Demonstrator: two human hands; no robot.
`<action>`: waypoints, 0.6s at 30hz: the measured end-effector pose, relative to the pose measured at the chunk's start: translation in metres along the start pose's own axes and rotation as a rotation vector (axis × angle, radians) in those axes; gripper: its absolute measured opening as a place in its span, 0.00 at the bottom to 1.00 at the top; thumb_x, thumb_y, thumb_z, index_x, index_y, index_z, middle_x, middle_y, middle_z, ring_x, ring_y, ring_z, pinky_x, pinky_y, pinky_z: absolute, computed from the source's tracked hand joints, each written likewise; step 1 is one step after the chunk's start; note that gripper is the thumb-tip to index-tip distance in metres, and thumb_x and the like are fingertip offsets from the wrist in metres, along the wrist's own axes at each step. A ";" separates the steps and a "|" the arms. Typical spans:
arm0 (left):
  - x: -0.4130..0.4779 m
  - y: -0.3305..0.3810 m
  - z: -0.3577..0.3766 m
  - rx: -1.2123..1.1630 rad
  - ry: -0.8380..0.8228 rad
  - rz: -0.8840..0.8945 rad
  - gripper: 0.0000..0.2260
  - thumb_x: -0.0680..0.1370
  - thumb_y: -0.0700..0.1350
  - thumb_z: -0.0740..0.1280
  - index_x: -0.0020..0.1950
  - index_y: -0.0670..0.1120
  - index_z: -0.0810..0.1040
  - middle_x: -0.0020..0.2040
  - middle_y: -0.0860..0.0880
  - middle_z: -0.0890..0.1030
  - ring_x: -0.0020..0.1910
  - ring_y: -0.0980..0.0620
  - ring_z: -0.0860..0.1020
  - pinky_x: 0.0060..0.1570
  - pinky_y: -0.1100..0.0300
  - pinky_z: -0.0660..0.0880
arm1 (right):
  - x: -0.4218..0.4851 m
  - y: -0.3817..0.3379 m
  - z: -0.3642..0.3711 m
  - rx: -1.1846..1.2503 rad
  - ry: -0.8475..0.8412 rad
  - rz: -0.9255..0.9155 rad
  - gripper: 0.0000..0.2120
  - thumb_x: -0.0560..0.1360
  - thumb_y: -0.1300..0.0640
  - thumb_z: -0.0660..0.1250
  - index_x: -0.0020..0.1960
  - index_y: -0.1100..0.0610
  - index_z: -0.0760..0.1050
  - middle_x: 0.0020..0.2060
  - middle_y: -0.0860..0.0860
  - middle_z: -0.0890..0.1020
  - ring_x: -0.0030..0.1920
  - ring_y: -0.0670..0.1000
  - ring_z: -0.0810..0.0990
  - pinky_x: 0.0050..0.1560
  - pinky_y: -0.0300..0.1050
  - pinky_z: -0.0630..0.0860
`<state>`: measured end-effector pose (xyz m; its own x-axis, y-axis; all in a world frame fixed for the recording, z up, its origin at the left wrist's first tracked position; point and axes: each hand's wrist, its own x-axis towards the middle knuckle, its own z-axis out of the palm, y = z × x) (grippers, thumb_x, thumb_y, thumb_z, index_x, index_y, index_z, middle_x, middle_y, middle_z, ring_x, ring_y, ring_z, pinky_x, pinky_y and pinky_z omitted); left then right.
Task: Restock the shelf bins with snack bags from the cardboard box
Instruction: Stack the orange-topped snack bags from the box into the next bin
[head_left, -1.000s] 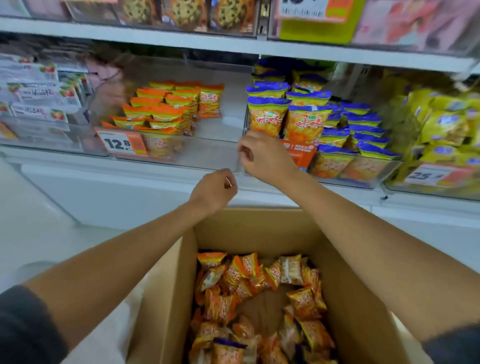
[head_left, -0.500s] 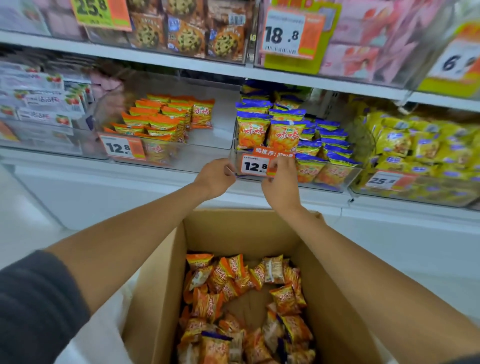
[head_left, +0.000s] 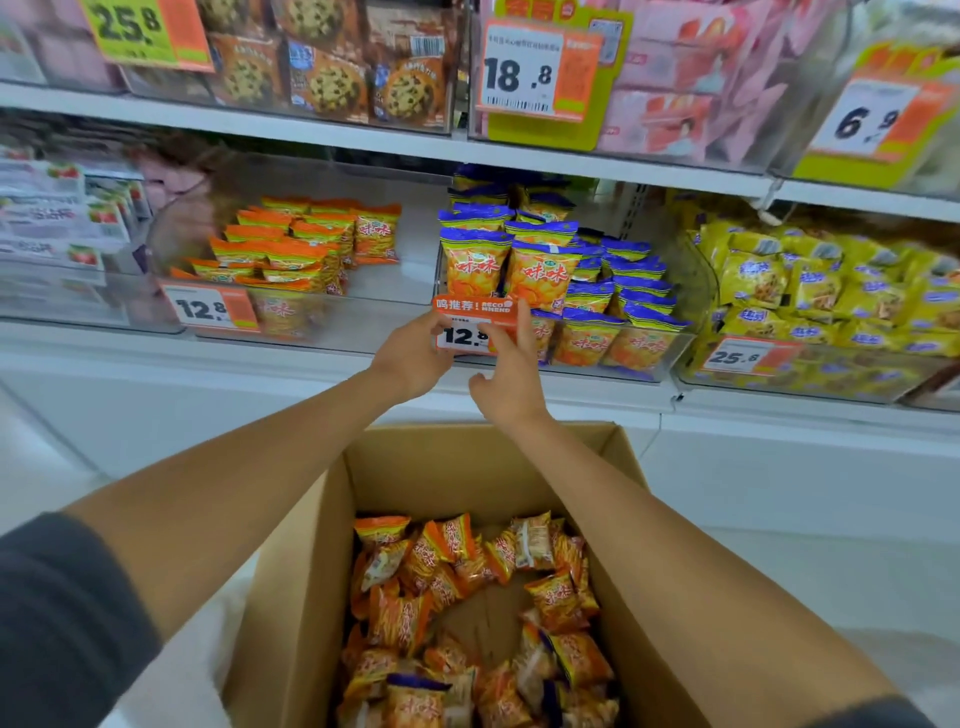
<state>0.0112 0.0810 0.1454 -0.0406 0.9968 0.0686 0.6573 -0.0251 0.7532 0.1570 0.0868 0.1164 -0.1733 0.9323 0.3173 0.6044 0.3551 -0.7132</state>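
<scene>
A long white metal shelf (head_left: 322, 358) spans the view, carrying clear plastic bins side by side. Below it, nearest the camera, stands an open brown cardboard box (head_left: 306, 587), flaps up, holding a loose heap of small orange snack bags (head_left: 457, 566) with bare cardboard showing in the middle; a few purple-topped bags lie among them near the front.

On the shelf, the clear bin on the left (head_left: 322, 317) is only partly filled: orange-topped snack bags (head_left: 291, 249) are stacked towards its left side and the right half is bare. The clear bin in the middle (head_left: 649, 358) is well filled with purple-topped orange snack bags (head_left: 524, 270), standing at the front and lying flat behind. A further bin to the right holds yellow bags (head_left: 810, 291).

Both hands are at the middle bin's front. The left hand (head_left: 410, 353) pinches the left edge of an orange-and-white price tag (head_left: 467, 322) reading 12-something. The right hand (head_left: 511, 374) grips nothing; its fingers are spread loosely, the forefinger laid upright against the tag's right side.

The bags look light, soft and air-puffed, with slick film, so they would probably crush if squeezed. A gentle pinch by the crimped top seam, or a loose handful, seems best.
</scene>
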 end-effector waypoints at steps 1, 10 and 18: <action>-0.002 -0.002 0.002 0.007 -0.019 -0.012 0.15 0.79 0.40 0.66 0.64 0.47 0.73 0.59 0.52 0.76 0.52 0.47 0.78 0.50 0.55 0.76 | -0.006 0.005 -0.002 -0.001 0.018 -0.013 0.29 0.72 0.68 0.67 0.71 0.54 0.68 0.78 0.49 0.41 0.79 0.52 0.46 0.73 0.50 0.63; -0.045 -0.041 0.083 0.038 -0.263 -0.180 0.08 0.80 0.43 0.65 0.59 0.48 0.76 0.54 0.51 0.78 0.48 0.54 0.77 0.39 0.63 0.73 | -0.089 0.092 -0.006 -0.192 -0.314 0.209 0.17 0.74 0.67 0.65 0.61 0.54 0.76 0.75 0.54 0.60 0.72 0.52 0.65 0.70 0.43 0.64; -0.076 -0.143 0.162 0.124 -0.398 -0.411 0.10 0.80 0.42 0.67 0.61 0.44 0.77 0.58 0.45 0.79 0.54 0.48 0.78 0.48 0.57 0.75 | -0.136 0.202 0.041 -0.161 -0.697 0.518 0.16 0.73 0.68 0.64 0.57 0.55 0.78 0.67 0.53 0.73 0.60 0.55 0.76 0.50 0.41 0.72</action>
<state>0.0420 0.0209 -0.0732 -0.0403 0.8751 -0.4822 0.7316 0.3546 0.5822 0.2711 0.0344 -0.0960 -0.2507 0.8216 -0.5120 0.8314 -0.0881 -0.5486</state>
